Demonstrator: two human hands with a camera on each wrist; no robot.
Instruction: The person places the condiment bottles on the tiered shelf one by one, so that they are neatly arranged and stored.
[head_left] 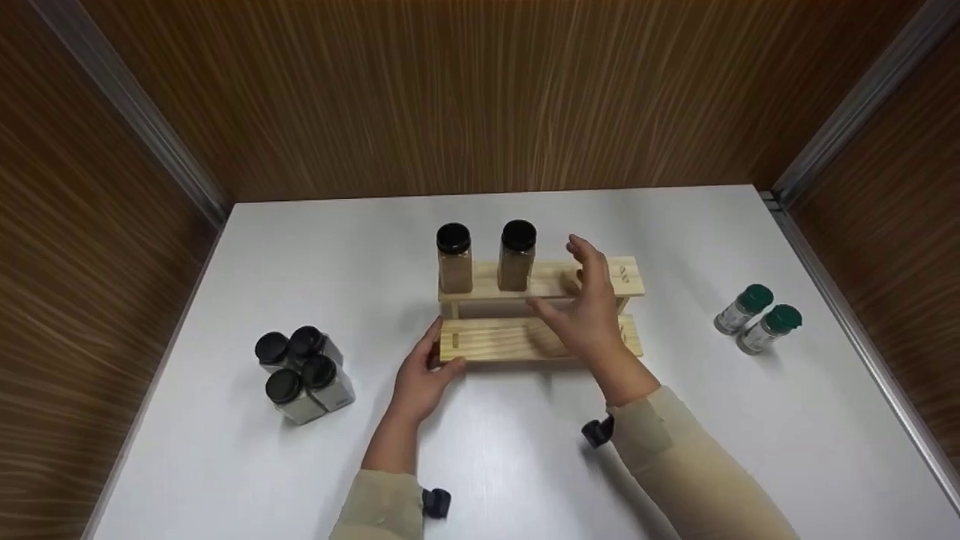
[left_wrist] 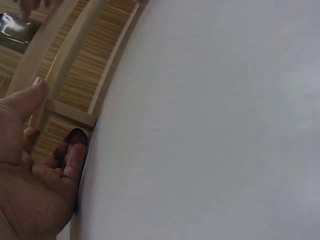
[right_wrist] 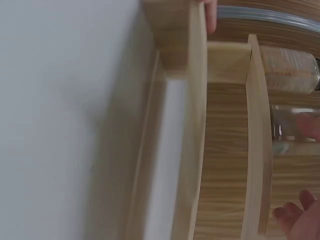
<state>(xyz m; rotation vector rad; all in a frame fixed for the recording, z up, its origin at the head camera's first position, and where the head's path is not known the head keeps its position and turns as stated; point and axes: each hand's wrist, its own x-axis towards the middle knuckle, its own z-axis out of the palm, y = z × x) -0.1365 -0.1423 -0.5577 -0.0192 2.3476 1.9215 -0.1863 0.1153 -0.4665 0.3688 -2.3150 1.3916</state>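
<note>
A two-step wooden rack stands mid-table, with two black-capped spice jars of brown powder upright on the left part of its upper step. My left hand grips the lower step's left end, thumb at the front edge. In the left wrist view, its other fingers curl at the rack's side. Just right of the second jar is my right hand, thumb and fingers spread apart, over the rack. The right wrist view shows its thumb in front of that jar; whether they touch, I cannot tell.
Several black-capped jars cluster on the white table at left. At right stand two small green-capped jars. Wood-grained panels border the table at the back and sides.
</note>
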